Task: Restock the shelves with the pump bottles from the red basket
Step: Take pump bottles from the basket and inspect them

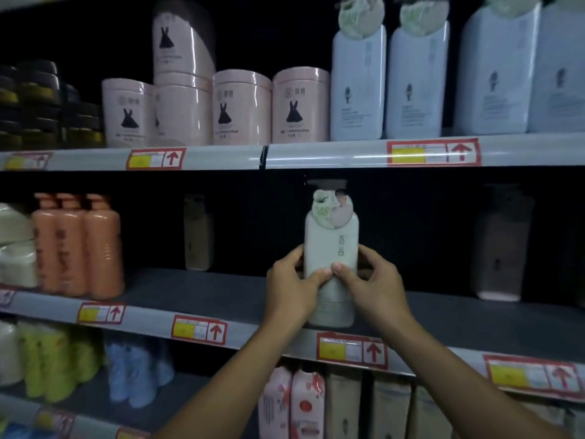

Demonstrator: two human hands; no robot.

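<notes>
A pale cream pump bottle [330,239] with a round paper tag at its neck stands upright on the front part of the middle shelf [221,296]. My left hand [294,286] grips its left side and my right hand [370,283] grips its right side, thumbs meeting across the front. The red basket is out of view.
Orange bottles [79,245] stand at the left of the middle shelf; a beige bottle [198,232] and a dark pinkish bottle [500,245] stand further back. Pink tubs [242,107] and white pump bottles [357,87] fill the shelf above. More bottles sit below.
</notes>
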